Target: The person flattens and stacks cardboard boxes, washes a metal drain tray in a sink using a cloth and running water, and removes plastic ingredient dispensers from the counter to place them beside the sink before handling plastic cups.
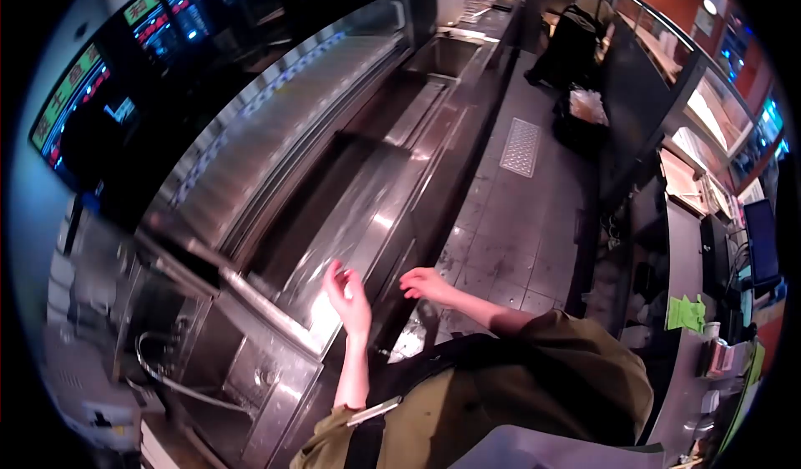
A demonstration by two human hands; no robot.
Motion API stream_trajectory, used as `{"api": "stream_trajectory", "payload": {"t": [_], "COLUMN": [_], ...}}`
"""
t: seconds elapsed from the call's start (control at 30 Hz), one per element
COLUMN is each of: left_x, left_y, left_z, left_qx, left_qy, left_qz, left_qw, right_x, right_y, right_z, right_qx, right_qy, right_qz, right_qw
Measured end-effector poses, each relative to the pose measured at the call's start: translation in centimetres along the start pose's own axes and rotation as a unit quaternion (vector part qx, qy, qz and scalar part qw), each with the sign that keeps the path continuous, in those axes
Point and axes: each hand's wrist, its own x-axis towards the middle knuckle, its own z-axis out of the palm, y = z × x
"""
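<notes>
My left hand (pixel 348 300) is raised over the near end of a long stainless steel counter (pixel 380 206). Its fingers are apart and slightly bent, with nothing visible in them. To its right, my right hand (pixel 423 284) hangs in the air by the counter's front edge, fingers loosely curved and apart, also without anything visible in it. Beneath the left hand the wet-looking metal surface catches a bright reflection. A steel sink (pixel 250 369) with a curved metal spout (pixel 163 369) lies to the left of my left forearm.
A glass-fronted display (pixel 292 102) runs along the counter's far side. Another basin (pixel 446 57) is farther along. Down the tiled aisle (pixel 488 219), a person in dark clothing (pixel 576 39) bends near a black bin (pixel 581 127). A side counter (pixel 688 269) holds a green cloth (pixel 686 313).
</notes>
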Motion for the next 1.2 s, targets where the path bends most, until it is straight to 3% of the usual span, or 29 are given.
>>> {"api": "stream_trajectory", "payload": {"t": [0.1,0.2,0.3,0.37,0.4,0.47,0.5,0.57,0.6,0.67,0.73,0.77,0.8,0.83,0.87,0.9,0.93,1.0,1.07,1.13,1.2], "left_x": [4.2,8.2,13.1,17.4,19.4,24.2,25.4,28.2,28.2,29.4,30.4,31.1,31.5,31.5,31.9,31.7,31.1,29.3,27.7,26.4,25.5], "left_y": [1.7,-0.6,-5.7,-9.6,-10.6,-11.2,-9.4,-5.6,-4.6,-3.8,-4.3,-5.5,-6.8,-7.5,-7.8,-7.5,-7.1,-7.1,-5.6,-5.6,-5.6], "left_z": [10.1,17.2,23.0,25.6,27.4,31.9,34.1,39.4,42.1,45.1,47.2,47.5,47.6,47.6,47.5,47.8,48.0,48.5,49.8,50.6,51.2], "left_qx": [0.084,0.102,0.11,0.129,0.139,0.138,0.11,0.076,0.082,0.117,0.112,0.158,0.202,0.2,0.202,0.167,0.131,0.137,0.113,0.083,0.142], "left_qy": [-0.149,-0.199,-0.175,-0.112,-0.081,-0.024,-0.032,-0.106,-0.158,-0.272,-0.333,-0.31,-0.282,-0.203,-0.12,-0.029,0.064,0.204,0.279,0.315,0.344], "left_qz": [0.116,0.108,0.049,0.016,-0.001,0.028,0.003,0.002,0.022,0.062,0.05,0.035,0.017,0.0,-0.014,-0.059,-0.102,-0.159,-0.218,-0.234,-0.22], "left_qw": [0.978,0.969,0.977,0.985,0.987,0.99,0.993,0.991,0.984,0.953,0.935,0.937,0.938,0.958,0.972,0.984,0.984,0.956,0.928,0.916,0.902], "right_x": [1.9,7.6,14.6,19.1,21.5,29.4,30.8,37.8,36.4,44.9,50.9,55.4,54.0,58.0,63.0,62.6,63.8,66.1,66.0,72.5,74.3], "right_y": [-3.0,-4.4,-8.4,-13.9,-17.0,-22.2,-25.9,-30.3,-35.0,-38.6,-44.1,-46.3,-49.7,-51.7,-52.4,-54.0,-54.9,-56.2,-56.3,-56.1,-56.6], "right_z": [-9.2,-16.4,-23.2,-28.2,-30.3,-37.0,-38.1,-43.6,-42.8,-46.4,-46.3,-46.8,-45.6,-44.9,-45.1,-44.1,-43.8,-43.5,-43.5,-43.8,-43.4], "right_qx": [0.027,0.053,0.077,-0.025,0.041,-0.034,-0.032,0.019,-0.016,-0.016,-0.18,-0.365,-0.429,-0.374,-0.34,-0.306,-0.316,-0.31,-0.143,-0.052,-0.176], "right_qy": [0.038,0.065,0.068,0.082,0.093,0.052,0.092,0.059,0.127,0.049,0.152,0.303,0.22,0.274,0.282,0.276,0.261,0.295,0.194,0.102,0.245], "right_qz": [-0.006,-0.005,-0.027,-0.06,-0.075,-0.08,-0.128,-0.178,-0.193,-0.247,-0.378,-0.519,-0.483,-0.415,-0.446,-0.43,-0.464,-0.424,-0.434,-0.448,-0.5], "right_qw": [0.999,0.996,0.994,0.995,0.992,0.995,0.987,0.982,0.973,0.968,0.895,0.711,0.731,0.783,0.778,0.803,0.785,0.799,0.868,0.887,0.812]}}
